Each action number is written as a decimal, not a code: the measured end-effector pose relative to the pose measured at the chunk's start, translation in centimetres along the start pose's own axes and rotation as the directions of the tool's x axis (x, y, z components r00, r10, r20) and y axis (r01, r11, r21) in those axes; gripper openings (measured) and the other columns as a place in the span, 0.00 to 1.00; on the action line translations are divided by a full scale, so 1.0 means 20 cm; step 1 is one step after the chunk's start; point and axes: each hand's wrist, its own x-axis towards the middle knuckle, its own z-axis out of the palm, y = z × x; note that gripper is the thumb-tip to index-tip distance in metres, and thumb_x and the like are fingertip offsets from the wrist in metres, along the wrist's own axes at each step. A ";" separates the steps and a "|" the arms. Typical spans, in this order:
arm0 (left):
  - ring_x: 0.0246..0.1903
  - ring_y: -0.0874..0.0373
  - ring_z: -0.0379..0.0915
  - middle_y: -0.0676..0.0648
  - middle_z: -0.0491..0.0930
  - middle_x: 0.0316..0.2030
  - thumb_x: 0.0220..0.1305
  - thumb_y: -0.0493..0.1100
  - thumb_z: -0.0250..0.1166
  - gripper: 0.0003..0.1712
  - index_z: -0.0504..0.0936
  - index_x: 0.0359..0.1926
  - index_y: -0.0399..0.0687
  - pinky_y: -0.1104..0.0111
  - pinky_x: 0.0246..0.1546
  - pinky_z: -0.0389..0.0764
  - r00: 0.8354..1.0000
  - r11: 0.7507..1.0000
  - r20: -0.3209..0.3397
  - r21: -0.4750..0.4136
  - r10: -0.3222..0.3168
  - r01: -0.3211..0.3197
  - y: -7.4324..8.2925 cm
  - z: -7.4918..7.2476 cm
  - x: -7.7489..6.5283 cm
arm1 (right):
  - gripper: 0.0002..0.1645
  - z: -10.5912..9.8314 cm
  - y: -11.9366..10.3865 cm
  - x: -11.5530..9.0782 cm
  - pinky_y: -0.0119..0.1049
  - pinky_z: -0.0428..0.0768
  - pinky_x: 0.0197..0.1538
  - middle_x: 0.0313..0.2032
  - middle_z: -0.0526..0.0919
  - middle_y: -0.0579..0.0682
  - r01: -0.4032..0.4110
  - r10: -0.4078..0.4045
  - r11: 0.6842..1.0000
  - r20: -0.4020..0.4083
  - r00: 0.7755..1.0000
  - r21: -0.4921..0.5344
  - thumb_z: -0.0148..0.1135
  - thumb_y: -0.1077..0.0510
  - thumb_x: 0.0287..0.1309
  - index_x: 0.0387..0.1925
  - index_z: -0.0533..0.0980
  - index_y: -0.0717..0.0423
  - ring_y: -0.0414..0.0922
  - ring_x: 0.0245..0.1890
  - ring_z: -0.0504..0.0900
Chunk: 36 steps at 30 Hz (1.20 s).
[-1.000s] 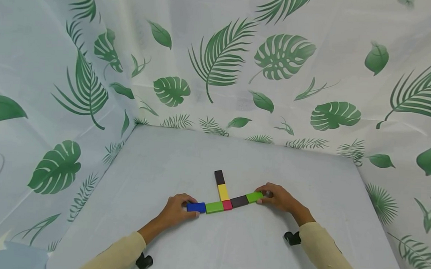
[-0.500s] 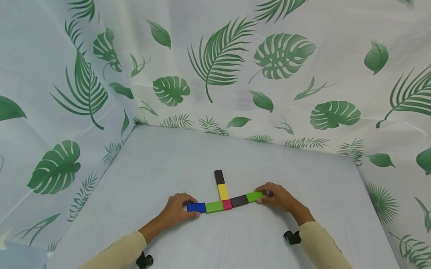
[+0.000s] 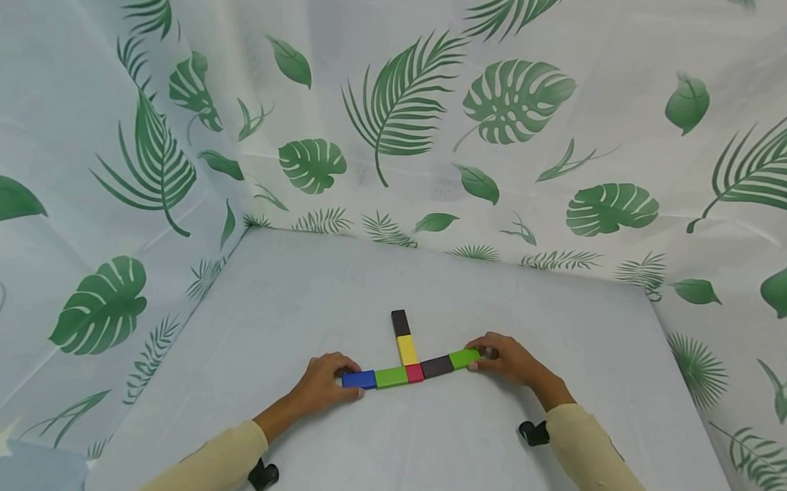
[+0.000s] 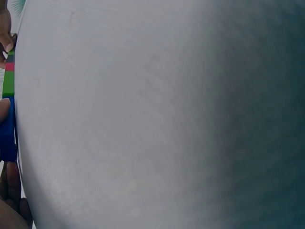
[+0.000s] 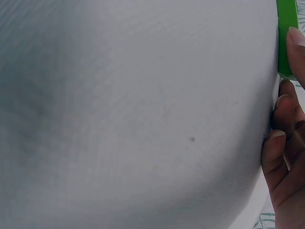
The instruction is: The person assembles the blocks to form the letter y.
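A slightly bent row of coloured blocks lies on the pale tabletop. At its left end my left hand [image 3: 324, 382] grips a blue block [image 3: 360, 379] between thumb and fingers. Rightward follow a green block [image 3: 391, 378], a small red block [image 3: 414, 373] and a dark block [image 3: 437, 366]. My right hand [image 3: 512, 362] pinches the second green block [image 3: 462, 359] at the right end. Behind the red block stretches a yellow block [image 3: 406, 350], with another dark block [image 3: 400, 323] at its far end. The wrist views show the blue block [image 4: 7, 131] and right green block [image 5: 287, 47] at their edges.
The tabletop [image 3: 299, 293] is covered in pale cloth. White curtains [image 3: 398, 128] printed with green leaves hang behind it and at both sides. Black devices [image 3: 265, 477] sit under both wrists, by the beige sleeves [image 3: 598, 463].
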 end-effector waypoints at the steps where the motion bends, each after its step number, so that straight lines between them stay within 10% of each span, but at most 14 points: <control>1: 0.39 0.64 0.74 0.59 0.82 0.38 0.50 0.51 0.79 0.20 0.86 0.44 0.54 0.57 0.51 0.66 1.000 1.000 0.001 0.000 0.000 0.000 0.00 0.00 0.00 | 0.24 0.00 0.00 0.00 0.35 0.71 0.42 0.38 0.77 0.42 0.000 0.000 1.000 0.000 1.000 0.002 0.73 0.48 0.56 0.54 0.81 0.45 0.43 0.38 0.71; 22: 0.41 0.63 0.76 0.58 0.83 0.38 0.50 0.52 0.80 0.20 0.86 0.44 0.55 0.57 0.50 0.68 1.000 0.999 0.004 0.038 0.008 -0.008 0.00 0.02 0.00 | 0.24 -0.01 -0.01 0.00 0.34 0.71 0.40 0.38 0.76 0.42 0.010 -0.010 1.000 0.009 1.000 -0.026 0.73 0.48 0.56 0.55 0.81 0.45 0.42 0.37 0.71; 36: 0.51 0.60 0.78 0.55 0.81 0.50 0.51 0.56 0.79 0.37 0.79 0.61 0.51 0.59 0.57 0.77 0.997 1.000 0.069 -0.018 0.020 -0.019 0.00 -0.02 -0.01 | 0.40 -0.01 0.01 -0.01 0.35 0.71 0.41 0.41 0.77 0.44 -0.012 0.013 1.000 0.037 0.999 -0.024 0.76 0.43 0.51 0.65 0.75 0.45 0.41 0.37 0.71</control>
